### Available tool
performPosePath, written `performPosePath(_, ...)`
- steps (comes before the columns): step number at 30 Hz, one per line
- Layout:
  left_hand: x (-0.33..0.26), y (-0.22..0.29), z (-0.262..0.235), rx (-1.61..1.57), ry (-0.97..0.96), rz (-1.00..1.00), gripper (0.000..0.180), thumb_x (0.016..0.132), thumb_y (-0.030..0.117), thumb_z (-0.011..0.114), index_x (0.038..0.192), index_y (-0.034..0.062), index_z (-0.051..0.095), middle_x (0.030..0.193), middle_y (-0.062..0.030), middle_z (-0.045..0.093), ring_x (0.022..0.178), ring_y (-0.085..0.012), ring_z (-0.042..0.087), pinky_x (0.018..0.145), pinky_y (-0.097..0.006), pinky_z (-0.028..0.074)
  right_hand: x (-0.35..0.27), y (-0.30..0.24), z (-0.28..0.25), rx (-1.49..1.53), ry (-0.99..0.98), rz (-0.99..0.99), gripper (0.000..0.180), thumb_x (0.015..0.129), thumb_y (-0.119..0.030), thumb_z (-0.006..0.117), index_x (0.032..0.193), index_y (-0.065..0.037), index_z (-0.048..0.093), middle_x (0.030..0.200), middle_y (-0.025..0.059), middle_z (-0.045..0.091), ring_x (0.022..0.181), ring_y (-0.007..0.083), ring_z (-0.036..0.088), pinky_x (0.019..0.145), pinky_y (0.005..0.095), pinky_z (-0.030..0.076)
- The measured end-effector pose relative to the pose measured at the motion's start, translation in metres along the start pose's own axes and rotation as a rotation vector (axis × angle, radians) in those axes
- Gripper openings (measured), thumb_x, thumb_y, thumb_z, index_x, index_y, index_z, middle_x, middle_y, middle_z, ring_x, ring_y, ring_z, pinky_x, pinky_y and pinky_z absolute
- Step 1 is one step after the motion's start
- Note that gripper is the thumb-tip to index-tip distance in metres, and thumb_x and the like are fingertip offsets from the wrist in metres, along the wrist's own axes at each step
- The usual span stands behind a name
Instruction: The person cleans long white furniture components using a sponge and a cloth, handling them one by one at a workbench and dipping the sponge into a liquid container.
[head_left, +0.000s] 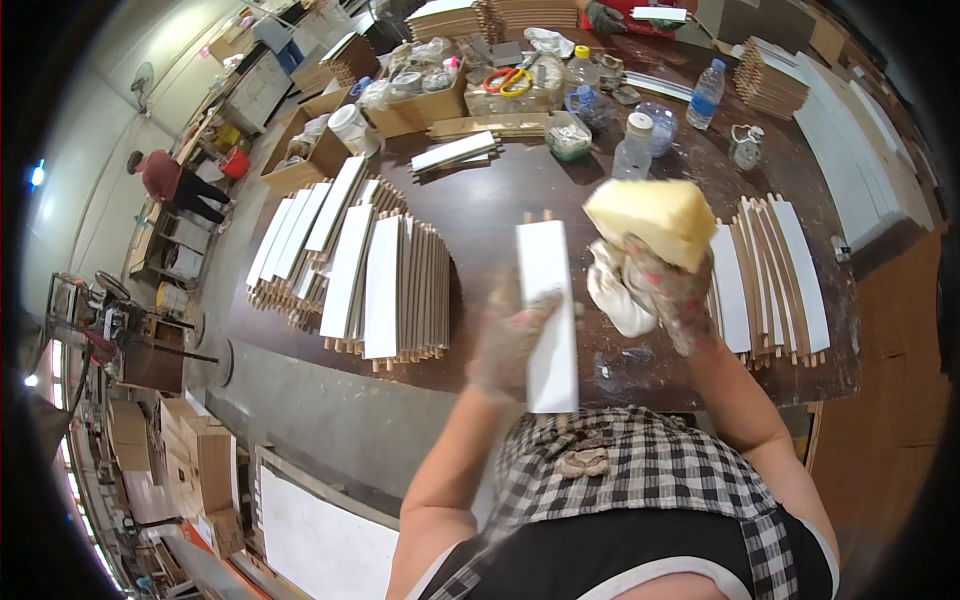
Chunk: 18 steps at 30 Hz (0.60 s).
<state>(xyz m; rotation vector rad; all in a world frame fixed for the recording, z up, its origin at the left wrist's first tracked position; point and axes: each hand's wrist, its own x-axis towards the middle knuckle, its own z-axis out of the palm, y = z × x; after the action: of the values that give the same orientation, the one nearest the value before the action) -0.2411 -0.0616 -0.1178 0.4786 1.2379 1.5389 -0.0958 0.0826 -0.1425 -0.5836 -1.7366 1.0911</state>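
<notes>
My left hand (508,340), in a stained glove and slightly blurred, grips a white slat (545,265) with small wooden pegs at its far end. The slat's near end reaches over the table's front edge. A thick yellow sponge (650,215) is in my right hand (672,290), raised above the table and also gloved. Beside that hand a crumpled white cloth (618,295) shows; whether the hand holds it too I cannot tell. Stacks of similar slats (385,285) stand to the left, and a row of slats (770,280) lies to the right.
Beyond the hands, the dark table (490,200) bears a clear bottle (633,150), a water bottle (707,95), a small glass jar (745,150) and a cardboard box (425,110) of odds and ends. Scissors (510,80) lie farther back. Across the table another person's gloved hand (605,17) shows.
</notes>
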Motion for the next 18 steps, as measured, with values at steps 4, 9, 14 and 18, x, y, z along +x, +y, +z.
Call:
performPosePath(4,-0.003,0.041,-0.070,0.594,0.289,0.544,0.061,0.089,0.010,0.056,0.143,0.0077,0.026,0.140,-0.0197,0.036,0.122,-0.0262,0.045,0.104,-0.034,0.036,-0.023,0.011,-0.019,0.450,0.070,0.338,0.041,0.077,-0.008,0.072,0.113,-0.001,0.054,0.103,0.0086,0.063,0.093,0.0166,0.063,0.082,0.0282,0.054)
performPosePath(9,0.004,0.080,-0.116,1.383,0.625,0.557,0.070,0.085,0.031,0.063,0.141,0.0072,0.029,0.119,-0.0248,0.045,0.103,-0.0308,0.057,0.084,-0.039,0.050,-0.044,0.021,-0.023,0.311,0.013,0.527,0.048,0.075,-0.009,0.075,0.115,0.000,0.050,0.103,0.0080,0.061,0.093,0.0154,0.062,0.078,0.0263,0.054)
performPosePath(14,0.027,0.068,-0.124,2.050,0.696,0.307,0.069,0.080,0.034,0.064,0.134,0.0007,0.036,0.118,-0.0175,0.048,0.099,-0.0363,0.055,0.083,-0.042,0.048,-0.045,0.007,-0.030,0.338,-0.156,0.366,0.041,0.079,-0.008,0.071,0.115,-0.001,0.053,0.107,0.0082,0.061,0.096,0.0166,0.061,0.083,0.0302,0.051)
performPosePath(18,0.028,0.070,-0.118,2.233,0.683,0.272,0.052,0.081,0.031,0.063,0.124,0.0049,0.049,0.109,-0.0123,0.055,0.098,-0.0315,0.053,0.082,-0.042,0.046,-0.050,0.005,-0.039,0.304,-0.159,0.336,0.039,0.079,-0.006,0.070,0.114,-0.002,0.054,0.106,0.0081,0.062,0.095,0.0162,0.061,0.081,0.0296,0.052)
